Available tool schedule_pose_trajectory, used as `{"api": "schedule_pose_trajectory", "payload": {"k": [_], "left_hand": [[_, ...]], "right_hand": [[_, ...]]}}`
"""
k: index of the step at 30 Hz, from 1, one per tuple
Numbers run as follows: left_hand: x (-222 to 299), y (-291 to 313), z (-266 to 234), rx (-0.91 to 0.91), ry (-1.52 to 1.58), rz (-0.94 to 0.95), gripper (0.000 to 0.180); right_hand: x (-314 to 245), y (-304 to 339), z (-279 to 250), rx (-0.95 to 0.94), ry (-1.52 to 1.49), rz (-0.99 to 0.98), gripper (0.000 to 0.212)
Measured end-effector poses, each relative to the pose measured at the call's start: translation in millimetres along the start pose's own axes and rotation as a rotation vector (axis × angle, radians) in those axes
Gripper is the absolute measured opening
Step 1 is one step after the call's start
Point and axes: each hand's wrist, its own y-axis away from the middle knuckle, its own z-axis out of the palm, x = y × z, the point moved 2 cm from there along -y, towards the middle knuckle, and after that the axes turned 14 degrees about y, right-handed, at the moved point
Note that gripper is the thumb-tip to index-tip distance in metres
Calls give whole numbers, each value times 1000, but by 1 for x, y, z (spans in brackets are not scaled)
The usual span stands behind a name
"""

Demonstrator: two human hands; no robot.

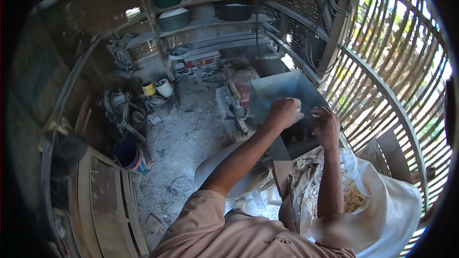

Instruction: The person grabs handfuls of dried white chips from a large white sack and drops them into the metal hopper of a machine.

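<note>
My left hand (286, 112) is closed above a square metal hopper (267, 89) with a bluish-grey inner wall. Close to its right, my right hand (326, 125) is also closed, fingers bent toward the left hand. A small pale bit shows at the fingertips of each hand, too small to name. Under my right forearm stands a white woven sack (394, 200), its mouth folded back. Pale dried chips (354, 198) fill the sack. The hopper's dark lower part lies partly behind my hands.
A dusty red-and-grey machine (241, 86) adjoins the hopper's left side. Basins heaped with white powder, among them a grey-green basin (174, 20), stand on shelves at the back. A dark bucket (132, 156) is at left. A slatted bamboo wall (382, 62) curves along the right.
</note>
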Motion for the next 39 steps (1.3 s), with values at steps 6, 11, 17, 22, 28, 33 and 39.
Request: {"api": "schedule_pose_trajectory", "payload": {"k": [6,11,17,22,28,33,39], "left_hand": [[-2,-6,7,-12,-51,26,34],[-6,-12,3,-126,-93,129,43],[-11,-4,-23,-39,-84,205,33],[55,32,-33,206,-34,569,25],[129,136,55,-132,772,575,25],[89,210,199,-729,391,432,72],[64,217,255,-811,-106,575,111]], "right_hand": [[5,1,-5,-30,32,50,20],[-3,21,-41,198,-365,134,22],[66,123,-102,80,81,373,32],[121,285,-120,-309,315,570,57],[65,352,-101,-724,651,648,128],[73,356,-86,-674,672,678,132],[111,338,-75,-554,735,629,123]]}}
